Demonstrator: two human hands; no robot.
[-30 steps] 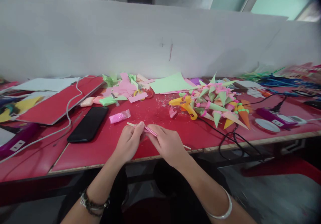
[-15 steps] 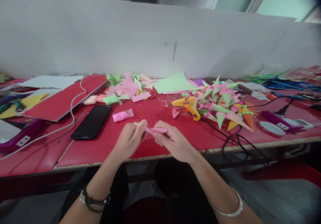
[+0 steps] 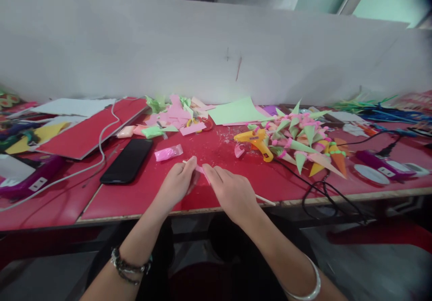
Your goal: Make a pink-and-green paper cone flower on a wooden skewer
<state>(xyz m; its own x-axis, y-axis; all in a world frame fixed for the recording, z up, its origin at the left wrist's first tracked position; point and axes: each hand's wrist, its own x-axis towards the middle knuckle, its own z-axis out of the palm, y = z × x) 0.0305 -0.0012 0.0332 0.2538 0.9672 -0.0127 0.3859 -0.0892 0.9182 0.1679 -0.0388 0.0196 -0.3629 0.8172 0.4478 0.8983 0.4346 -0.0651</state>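
Left hand point(image 3: 178, 181): closed, thumb and fingers pinching a pink paper strip point(image 3: 200, 169)
Right hand point(image 3: 232, 193): curled narrow, fingers on the strip's other end
Strip: between both hands, left of the yellow glue gun point(image 3: 259, 142) and nearer the person
Writing: glue gun's marking, too blurred to read

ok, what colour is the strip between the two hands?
Pink. The strip shows best in the head view, the only one here.
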